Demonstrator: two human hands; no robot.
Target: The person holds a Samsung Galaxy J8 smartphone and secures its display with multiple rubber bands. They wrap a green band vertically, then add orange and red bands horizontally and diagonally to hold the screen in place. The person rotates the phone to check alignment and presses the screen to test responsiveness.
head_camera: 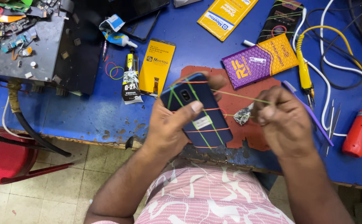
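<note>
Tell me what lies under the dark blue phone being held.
Under the phone, held in the left hand, a red-brown mat lies on the blue table. The phone and both hands, including the right hand, cover the mat's middle, so anything there is hidden.

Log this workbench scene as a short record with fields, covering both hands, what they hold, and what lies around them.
left hand: grips a dark blue phone, back side up, thumb across it
phone: wrapped with orange and green rubber bands
right hand: pinches a green rubber band stretched taut from the phone
under the hands: red mat on a blue table
left of the phone: black glue tube, yellow package
right side: purple-and-yellow package, soldering iron with yellow handle, tweezers, red tool
</note>
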